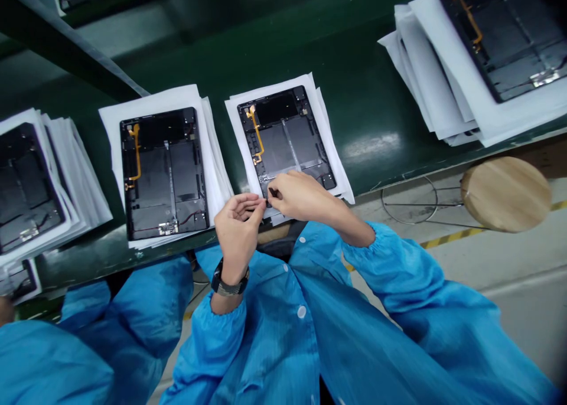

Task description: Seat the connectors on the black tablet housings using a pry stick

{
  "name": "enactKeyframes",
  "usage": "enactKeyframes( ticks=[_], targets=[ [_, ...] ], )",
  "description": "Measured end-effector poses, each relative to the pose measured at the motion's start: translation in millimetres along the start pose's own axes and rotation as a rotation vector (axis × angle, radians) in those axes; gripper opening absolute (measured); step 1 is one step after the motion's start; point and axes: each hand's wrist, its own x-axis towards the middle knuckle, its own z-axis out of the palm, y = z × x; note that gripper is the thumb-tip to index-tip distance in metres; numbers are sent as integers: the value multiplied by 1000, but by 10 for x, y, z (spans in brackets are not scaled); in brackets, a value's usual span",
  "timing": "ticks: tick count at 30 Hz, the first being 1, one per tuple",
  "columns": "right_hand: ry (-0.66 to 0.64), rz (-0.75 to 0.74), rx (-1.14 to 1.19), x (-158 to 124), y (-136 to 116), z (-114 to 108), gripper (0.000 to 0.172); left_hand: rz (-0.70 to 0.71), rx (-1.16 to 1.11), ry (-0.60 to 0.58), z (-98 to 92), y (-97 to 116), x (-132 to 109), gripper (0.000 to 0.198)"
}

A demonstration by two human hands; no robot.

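An open black tablet chassis [286,136] with an orange flex cable lies on white paper sheets [330,151] on the green conveyor belt. My right hand [303,195] hovers over its near edge, fingers pinched on a small dark piece. My left hand [239,228], with a dark wristband, is curled beside it, fingertips meeting the right hand's at the same small piece. Both hands sit at the belt's near edge.
A second open tablet chassis [165,172] on paper lies to the left, another chassis [26,186] at far left, one more chassis [505,33] on stacked sheets at top right. A round wooden stool [505,192] stands right. Another person's blue sleeve [53,358] is at lower left.
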Motion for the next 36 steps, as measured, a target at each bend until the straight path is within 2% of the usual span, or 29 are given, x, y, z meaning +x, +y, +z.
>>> enactKeyframes(
  ticks=[3, 6, 9, 13, 22, 27, 36],
  targets=[
    [-49, -38, -1, 57, 10, -43, 20, 14, 7, 26, 0, -10, -6, 35],
    [-85, -80, 43, 72, 36, -90, 21, -2, 58, 50, -13, -33, -21, 30],
    [-102, -78, 47, 70, 42, -122, 21, -51, 93, -28, -35, -54, -18, 25],
    [-118, -64, 27, 83, 14, -133, 20, -106, 78, -127, -51, -59, 14, 29],
    [-107, -68, -21, 93, -31, -121, 20, -130, 78, -152, -37, 12, 29, 31],
    [-47, -99, 17, 49, 33, -90, 25, -154, 131, -147, -13, 53, 41, 25],
    [263, -86, 523, -211, 330, 15, 18, -115, 237, -77, 34, 84, 27, 23]
  ],
)
